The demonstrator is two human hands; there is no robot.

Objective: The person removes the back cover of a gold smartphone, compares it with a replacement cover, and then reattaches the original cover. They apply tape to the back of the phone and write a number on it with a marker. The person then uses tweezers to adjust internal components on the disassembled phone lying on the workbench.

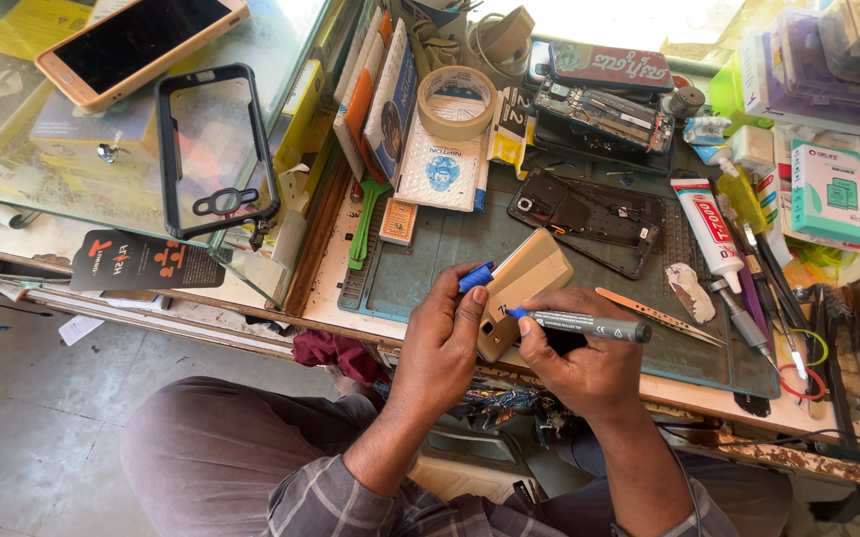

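My left hand (442, 338) grips the near end of a beige phone back (527, 278) that is tilted up off the green work mat (450, 264), and also pinches a blue pen cap (476, 275). My right hand (581, 360) holds a grey marker pen (589, 325) with its blue tip against the phone's lower edge. A pair of tweezers (659, 316) lies just right of that hand.
An opened black phone (589, 221) lies beyond the beige one. A glue tube (705, 231), hand tools (778, 298) and boxes (833, 191) crowd the right. A tape roll (458, 101) sits behind. On the glass counter at left rest a clear case (216, 149) and a gold phone (136, 45).
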